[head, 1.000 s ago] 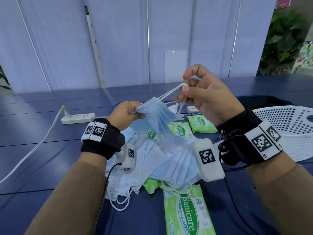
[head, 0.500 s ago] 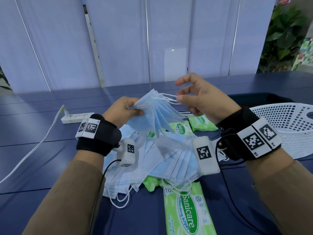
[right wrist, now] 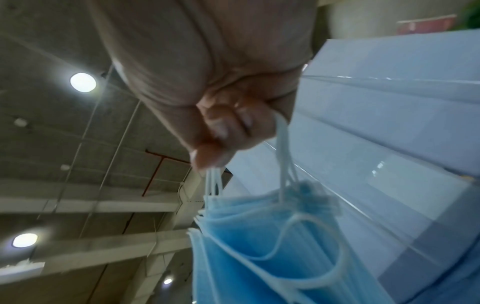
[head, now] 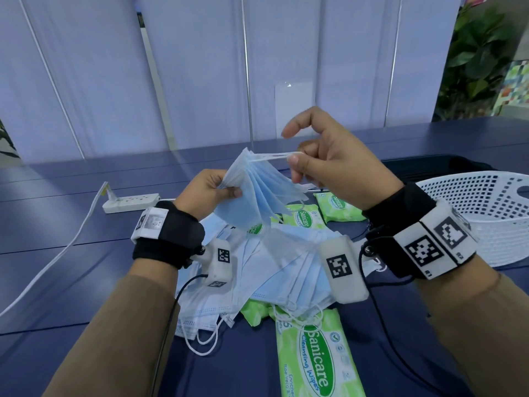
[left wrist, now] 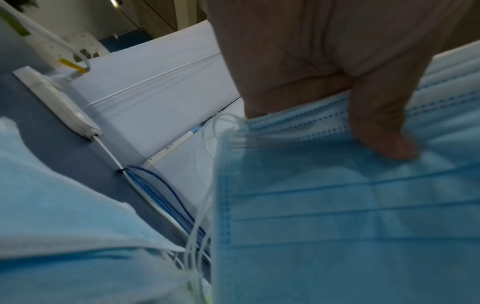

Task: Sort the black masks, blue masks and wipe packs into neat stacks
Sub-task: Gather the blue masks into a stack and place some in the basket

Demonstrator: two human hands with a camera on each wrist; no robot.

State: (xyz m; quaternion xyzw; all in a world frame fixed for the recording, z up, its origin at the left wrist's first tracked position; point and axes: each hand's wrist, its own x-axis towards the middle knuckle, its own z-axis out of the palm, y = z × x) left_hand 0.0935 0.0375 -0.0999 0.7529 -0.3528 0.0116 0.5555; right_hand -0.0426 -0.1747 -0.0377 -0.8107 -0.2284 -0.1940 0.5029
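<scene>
Above the blue surface (head: 71,282), your left hand (head: 204,193) pinches the fanned blue masks (head: 257,193) while your right hand (head: 337,167) pinches their ear loops (head: 272,156); pulling harder could scatter them.

Fanned bunch of blue masks (head: 259,193) held up between both hands, ear loops (head: 274,156) stretched taut toward right hand. More blue masks (head: 274,270) splayed loose under the wrists. Green wipe packs: one (head: 316,356) flat below right wrist, others (head: 337,206) beyond, partly under masks.
</scene>
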